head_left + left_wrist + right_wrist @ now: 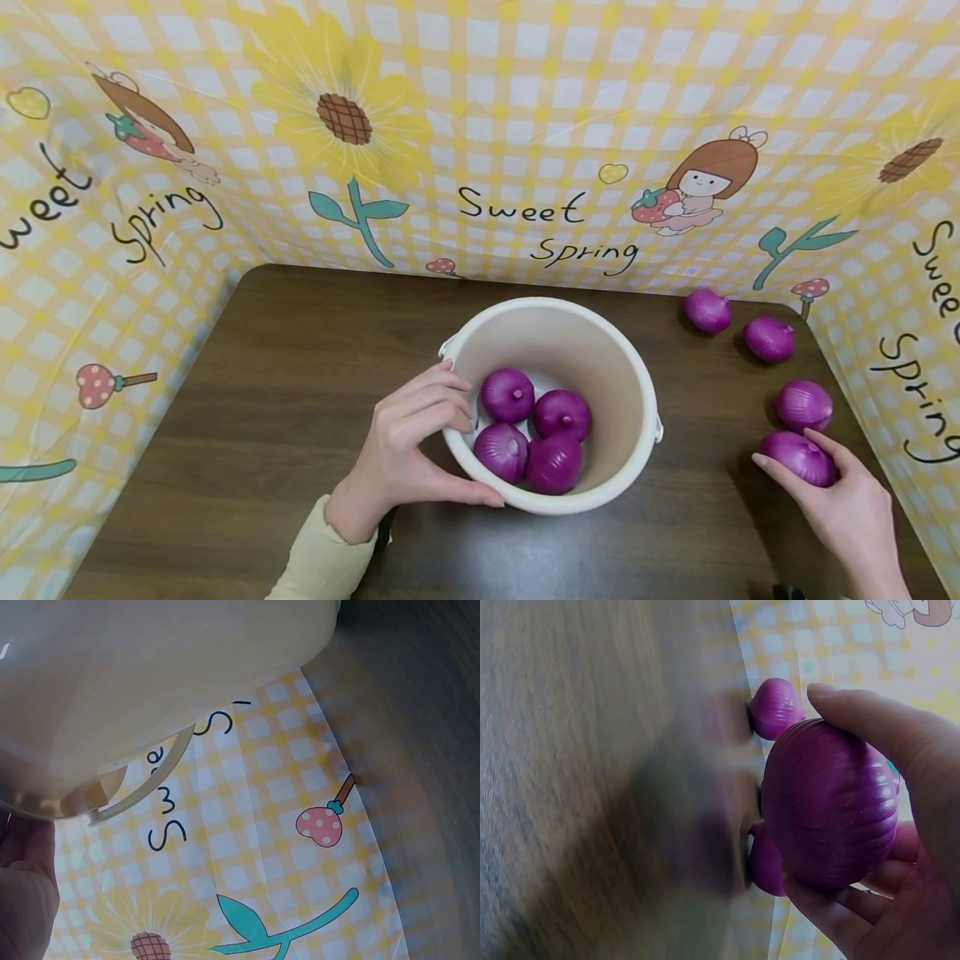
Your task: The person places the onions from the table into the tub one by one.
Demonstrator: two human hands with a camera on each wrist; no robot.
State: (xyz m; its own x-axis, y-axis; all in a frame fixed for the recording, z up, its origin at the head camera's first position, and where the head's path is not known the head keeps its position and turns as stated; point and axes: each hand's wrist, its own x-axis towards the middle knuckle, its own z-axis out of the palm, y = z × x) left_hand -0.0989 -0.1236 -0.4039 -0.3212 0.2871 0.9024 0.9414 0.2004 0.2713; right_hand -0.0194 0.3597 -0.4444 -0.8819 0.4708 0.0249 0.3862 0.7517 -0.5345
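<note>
A cream-coloured bucket [611,375] stands on the table with several purple onions [562,415] inside. My left hand [412,442] grips its left rim, fingers curled over the edge and thumb along the near side. In the left wrist view the bucket's outer wall [187,667] and its handle [154,780] fill the upper left. At the table's right side my right hand [855,500] holds another purple onion [797,458] between thumb and fingers. The right wrist view shows this onion [829,810] close up, hiding part of the onions behind it.
Three more onions lie along the right side of the brown table [300,375]: one [804,405] just beyond the held one, two [768,339] farther back. Yellow checked cloth [510,125] with printed flowers and lettering hangs around the back and sides.
</note>
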